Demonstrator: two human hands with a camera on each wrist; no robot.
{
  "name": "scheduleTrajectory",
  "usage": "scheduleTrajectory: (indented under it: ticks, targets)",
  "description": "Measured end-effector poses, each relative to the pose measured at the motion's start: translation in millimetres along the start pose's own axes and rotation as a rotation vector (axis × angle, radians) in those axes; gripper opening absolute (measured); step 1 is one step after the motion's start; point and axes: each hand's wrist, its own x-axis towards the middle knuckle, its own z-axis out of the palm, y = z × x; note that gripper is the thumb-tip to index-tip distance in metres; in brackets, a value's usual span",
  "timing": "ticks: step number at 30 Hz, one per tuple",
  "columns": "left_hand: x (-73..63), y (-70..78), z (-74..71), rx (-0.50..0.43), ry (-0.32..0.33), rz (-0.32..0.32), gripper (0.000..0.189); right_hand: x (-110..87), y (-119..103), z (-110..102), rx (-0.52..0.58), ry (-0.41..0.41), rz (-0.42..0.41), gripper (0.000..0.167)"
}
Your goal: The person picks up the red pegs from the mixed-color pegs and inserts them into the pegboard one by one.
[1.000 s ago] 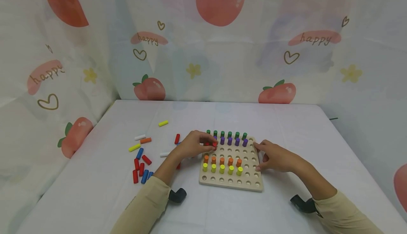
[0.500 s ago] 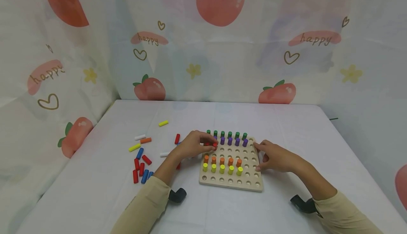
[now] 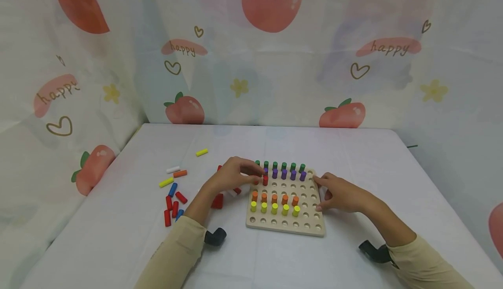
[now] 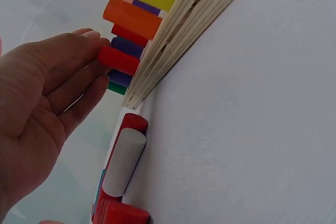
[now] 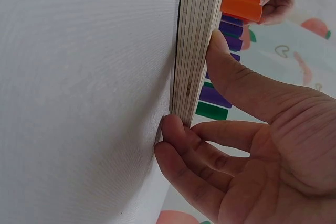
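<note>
A wooden pegboard (image 3: pixel 291 230) holds rows of green pegs (image 3: pixel 284 166), purple pegs (image 3: pixel 284 174), orange pegs (image 3: pixel 274 198) and yellow pegs (image 3: pixel 274 209). One red peg (image 3: pixel 265 180) stands upright in front of the purple row. My left hand (image 3: pixel 232 176) hovers at the board's left side, fingers extended and parted around nothing; in the left wrist view its fingertips are close to a standing red peg (image 4: pixel 118 60). My right hand (image 3: pixel 339 193) holds the board's right edge. The right wrist view shows its thumb (image 5: pixel 219 43) on the upper edge and bent fingers against the side.
Loose red pegs (image 3: pixel 175 209), blue pegs (image 3: pixel 173 189), white pegs (image 3: pixel 173 170) and yellow pegs (image 3: pixel 166 182) lie left of the board, some partly behind my left arm. A lone yellow peg (image 3: pixel 202 152) lies farther back. A printed cloth backdrop (image 3: pixel 275 84) rises behind the table.
My left hand has let go of the red peg, which stays upright in the board, and has drawn slightly left and up. My right hand and the board have not moved.
</note>
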Motion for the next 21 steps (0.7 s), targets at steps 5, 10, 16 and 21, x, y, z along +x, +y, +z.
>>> scheduleTrajectory:
  ticks: [5, 10, 16, 21]
  targets:
    - [-3.6, -6.4, -11.6, -0.040, 0.029, 0.016, 0.023, 0.5, -0.1, 0.4, -0.002, -0.003, 0.005, 0.091]
    - [-7.8, -13.8, -23.1, -0.049, 0.070, -0.018, 0.023, 0.3, -0.8, 0.0, -0.004, -0.002, 0.009, 0.091]
    - [-13.5, -27.8, -32.9, -0.026, 0.124, -0.074, 0.025, -0.1, -1.6, 0.1, -0.004, -0.002, 0.010, 0.091]
    - [-18.9, -42.0, -38.0, 0.016, 0.164, -0.157, 0.022, -0.1, -1.2, 0.2, -0.005, 0.000, 0.004, 0.092]
